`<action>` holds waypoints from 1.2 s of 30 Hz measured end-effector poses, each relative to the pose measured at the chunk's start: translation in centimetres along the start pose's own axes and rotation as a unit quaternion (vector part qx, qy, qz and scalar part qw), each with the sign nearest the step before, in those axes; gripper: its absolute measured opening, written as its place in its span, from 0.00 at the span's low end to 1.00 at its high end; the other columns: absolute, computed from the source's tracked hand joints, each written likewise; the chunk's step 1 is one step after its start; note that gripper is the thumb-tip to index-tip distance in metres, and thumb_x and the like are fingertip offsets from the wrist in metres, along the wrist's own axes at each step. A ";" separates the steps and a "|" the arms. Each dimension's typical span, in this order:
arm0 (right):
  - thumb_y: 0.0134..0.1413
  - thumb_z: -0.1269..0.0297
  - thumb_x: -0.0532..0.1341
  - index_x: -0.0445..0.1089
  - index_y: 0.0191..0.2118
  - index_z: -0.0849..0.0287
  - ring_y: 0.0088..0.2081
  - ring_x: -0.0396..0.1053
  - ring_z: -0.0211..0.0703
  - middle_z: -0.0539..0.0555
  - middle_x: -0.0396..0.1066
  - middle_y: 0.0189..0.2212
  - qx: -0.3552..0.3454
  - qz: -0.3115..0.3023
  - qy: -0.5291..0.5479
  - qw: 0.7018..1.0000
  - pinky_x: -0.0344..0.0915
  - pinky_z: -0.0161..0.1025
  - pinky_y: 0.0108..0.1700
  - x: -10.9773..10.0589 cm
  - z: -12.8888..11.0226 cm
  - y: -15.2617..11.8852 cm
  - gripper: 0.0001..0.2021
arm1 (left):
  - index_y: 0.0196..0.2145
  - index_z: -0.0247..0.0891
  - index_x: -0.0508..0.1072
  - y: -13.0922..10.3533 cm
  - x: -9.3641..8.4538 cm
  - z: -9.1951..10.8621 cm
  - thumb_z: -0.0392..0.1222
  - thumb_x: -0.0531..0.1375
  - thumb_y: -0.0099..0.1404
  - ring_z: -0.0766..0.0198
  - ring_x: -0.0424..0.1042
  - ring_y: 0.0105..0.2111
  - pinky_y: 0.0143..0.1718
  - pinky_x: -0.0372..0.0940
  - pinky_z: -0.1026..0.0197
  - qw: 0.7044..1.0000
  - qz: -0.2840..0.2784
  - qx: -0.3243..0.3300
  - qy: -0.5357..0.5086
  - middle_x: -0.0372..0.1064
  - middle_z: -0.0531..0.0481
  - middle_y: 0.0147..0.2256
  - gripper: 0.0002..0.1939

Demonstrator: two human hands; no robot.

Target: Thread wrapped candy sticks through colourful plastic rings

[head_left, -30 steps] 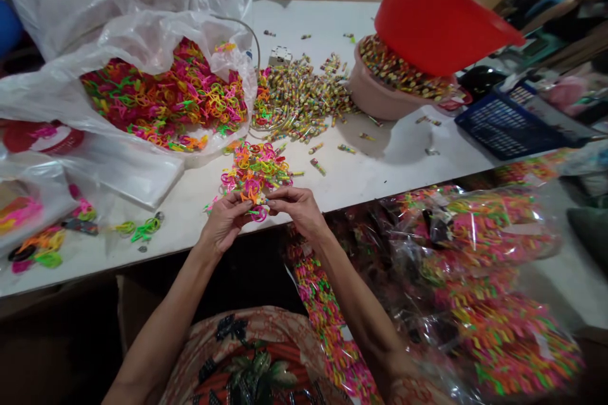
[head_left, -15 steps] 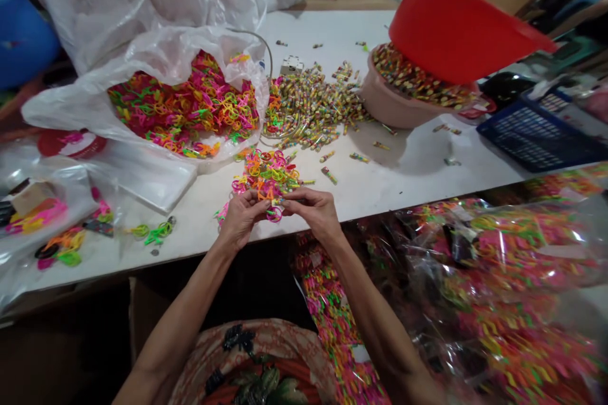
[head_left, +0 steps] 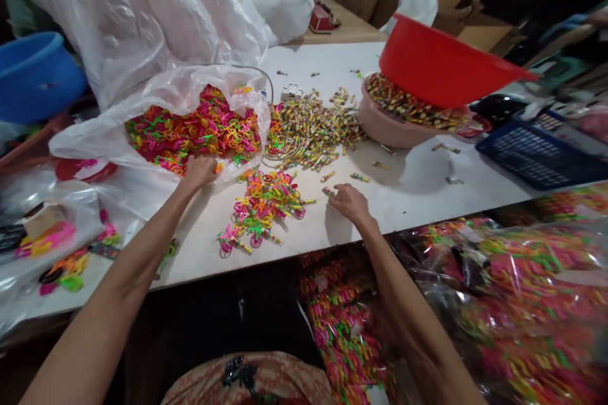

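Observation:
My left hand point(head_left: 202, 172) rests at the front lip of a clear plastic bag point(head_left: 90, 123), against the heap of bright plastic pieces point(head_left: 190, 133) in pink, orange, yellow and green. Its fingertips are hidden, so their grip does not show. Over the white table point(head_left: 304, 247), my right hand point(head_left: 350, 201) pinches the end of a small patterned tube point(head_left: 327, 191). Between the hands lies a pile of coloured pieces joined with tubes point(head_left: 266, 202). Behind it spreads a large heap of loose patterned tubes point(head_left: 313, 130).
A red basin point(head_left: 446, 66) leans over a pink basin point(head_left: 394, 123) full of tubes. To its right stands a blue basket point(head_left: 532, 152). Packed plastic bags point(head_left: 532, 278) fill the lower right. A blue tub point(head_left: 38, 76) is at far left.
My hands were together over the near pile, working on a small piece. Now they are apart: the left has moved to the bag, the right to a loose tube.

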State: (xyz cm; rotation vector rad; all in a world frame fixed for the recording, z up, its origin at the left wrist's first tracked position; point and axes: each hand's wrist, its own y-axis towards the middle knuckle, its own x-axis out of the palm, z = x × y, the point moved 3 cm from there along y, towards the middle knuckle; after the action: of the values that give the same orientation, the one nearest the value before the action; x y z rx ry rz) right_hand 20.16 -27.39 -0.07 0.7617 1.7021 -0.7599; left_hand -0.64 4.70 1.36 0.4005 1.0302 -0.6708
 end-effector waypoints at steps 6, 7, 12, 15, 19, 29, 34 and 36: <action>0.52 0.67 0.58 0.71 0.31 0.61 0.36 0.70 0.45 0.58 0.73 0.33 0.043 0.040 0.112 0.992 0.61 0.38 0.35 1.1 0.5 -0.4 0.06 | 0.32 0.37 0.71 -1.9 -1.0 0.4 0.38 0.56 0.60 0.51 0.68 0.47 0.46 0.61 0.53 0.992 0.090 -0.013 -0.087 0.72 0.40 0.42 0.05; 0.50 0.64 0.59 0.70 0.31 0.61 0.32 0.69 0.42 0.55 0.71 0.29 0.050 0.053 0.199 0.977 0.61 0.37 0.32 1.1 0.3 -0.8 0.06 | 0.35 0.37 0.71 -2.9 -1.0 0.7 0.40 0.55 0.61 0.54 0.70 0.43 0.42 0.64 0.55 0.982 0.097 -0.028 -0.158 0.72 0.41 0.40 0.07; 0.39 0.59 0.65 0.70 0.35 0.60 0.16 0.55 0.31 0.44 0.64 0.19 -0.010 -0.030 0.594 0.804 0.52 0.32 0.20 1.2 -3.5 -4.9 0.15 | 0.31 0.34 0.70 -10.8 2.5 4.9 0.41 0.64 0.51 0.63 0.73 0.27 0.27 0.68 0.63 0.778 -0.121 -0.103 -0.607 0.72 0.48 0.28 0.11; 0.39 0.60 0.66 0.74 0.34 0.62 0.17 0.54 0.29 0.45 0.66 0.19 -0.045 -0.120 0.635 0.762 0.50 0.32 0.20 0.9 -6.8 -8.2 0.14 | 0.29 0.33 0.72 -15.3 4.5 7.4 0.35 0.67 0.47 0.64 0.72 0.25 0.28 0.70 0.61 0.689 -0.194 -0.154 -0.681 0.72 0.49 0.25 0.11; 0.40 0.58 0.67 0.77 0.31 0.62 0.18 0.54 0.29 0.45 0.63 0.18 -0.073 -0.177 0.637 0.746 0.49 0.32 0.21 0.5 -9.2 -10.7 0.13 | 0.31 0.32 0.75 -17.9 5.3 8.9 0.33 0.70 0.44 0.67 0.73 0.25 0.30 0.70 0.65 0.640 -0.178 -0.183 -0.725 0.75 0.49 0.27 0.14; 0.44 0.55 0.66 0.78 0.32 0.61 0.18 0.53 0.29 0.44 0.60 0.16 -0.113 -0.185 0.629 0.747 0.51 0.33 0.23 0.0 -8.3 -11.2 0.14 | 0.32 0.34 0.76 -18.5 5.2 9.0 0.32 0.71 0.44 0.68 0.72 0.24 0.28 0.71 0.64 0.629 -0.178 -0.208 -0.728 0.75 0.52 0.27 0.15; 0.46 0.54 0.66 0.76 0.31 0.62 0.18 0.56 0.30 0.44 0.59 0.15 -0.111 -0.200 0.637 0.736 0.52 0.32 0.23 0.3 -8.0 -11.3 0.14 | 0.31 0.31 0.78 -18.5 5.5 9.3 0.36 0.73 0.43 0.70 0.69 0.22 0.24 0.68 0.67 0.630 -0.207 -0.205 -0.720 0.74 0.50 0.26 0.16; 0.45 0.53 0.67 0.75 0.30 0.62 0.17 0.56 0.30 0.44 0.60 0.15 -0.104 -0.212 0.642 0.729 0.52 0.32 0.22 0.5 -8.0 -11.3 0.14 | 0.31 0.31 0.78 -18.5 5.6 9.3 0.37 0.74 0.41 0.72 0.67 0.21 0.22 0.65 0.69 0.628 -0.205 -0.205 -0.723 0.73 0.51 0.25 0.17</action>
State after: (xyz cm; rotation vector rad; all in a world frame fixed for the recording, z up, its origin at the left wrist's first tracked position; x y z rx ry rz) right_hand 6.57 -27.67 2.53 0.7779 3.2497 -0.2223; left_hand -5.20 -16.31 0.83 -0.7883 -0.3691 -0.8435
